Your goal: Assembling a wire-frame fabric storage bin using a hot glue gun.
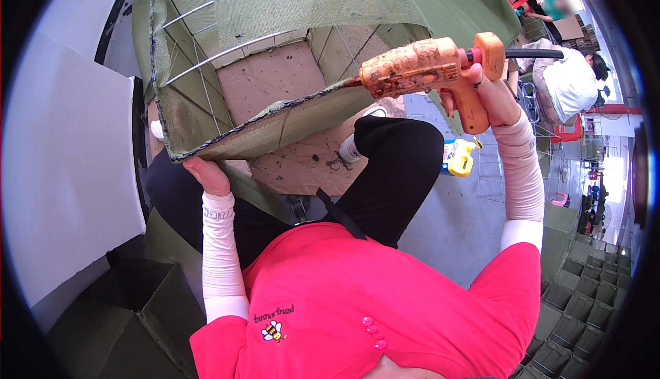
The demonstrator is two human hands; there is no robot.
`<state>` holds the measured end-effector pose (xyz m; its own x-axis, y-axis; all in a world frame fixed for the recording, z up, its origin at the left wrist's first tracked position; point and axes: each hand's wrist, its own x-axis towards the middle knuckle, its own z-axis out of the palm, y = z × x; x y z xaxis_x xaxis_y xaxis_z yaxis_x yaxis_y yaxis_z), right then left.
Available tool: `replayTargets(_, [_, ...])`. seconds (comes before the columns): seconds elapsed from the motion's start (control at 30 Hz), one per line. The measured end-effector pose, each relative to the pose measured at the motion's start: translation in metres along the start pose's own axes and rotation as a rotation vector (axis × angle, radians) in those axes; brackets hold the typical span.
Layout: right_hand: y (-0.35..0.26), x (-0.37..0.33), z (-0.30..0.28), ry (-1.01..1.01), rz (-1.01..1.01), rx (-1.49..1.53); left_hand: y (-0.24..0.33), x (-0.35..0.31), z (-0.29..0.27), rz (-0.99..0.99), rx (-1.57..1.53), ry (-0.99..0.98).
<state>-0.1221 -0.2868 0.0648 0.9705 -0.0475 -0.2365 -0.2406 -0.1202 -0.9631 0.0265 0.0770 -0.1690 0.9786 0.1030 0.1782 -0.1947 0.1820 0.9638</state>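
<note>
A box-shaped wire frame covered in green mesh cloth (289, 1) stands tilted over my legs, its open side facing me. Dark glue runs along its near edge. My left hand (208, 175) pinches the frame's lower left corner, thumb against the edge. Up at the right, my right hand (498, 103) is wrapped round the handle of an orange, stained glue gun (416, 68). A black glue stick (535, 54) juts from the gun's back. The gun's nozzle touches or nearly touches the right part of the glued edge.
Brown cardboard (302, 169) with dark scraps lies under the frame. A yellow and blue bottle (459, 158) stands beside my knee. A white panel (82, 145) rises at left, with dark green boxes (137, 317) below. People (567, 83) sit at far right, above stacked green boxes (577, 303).
</note>
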Motion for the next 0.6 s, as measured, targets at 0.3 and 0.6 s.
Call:
replayTargets(0.3, [0.0036, 0.0015, -0.0009, -0.025, -0.020, -0.012, -0.0014, -0.0005, 0.0004, -0.023, -0.012, 0.029])
replayTargets(0.6, [0.0055, 0.0004, -0.0049, 0.003, -0.005, 0.020, -0.0045, -0.0011, -0.0014, -0.018, 0.053, 0.070])
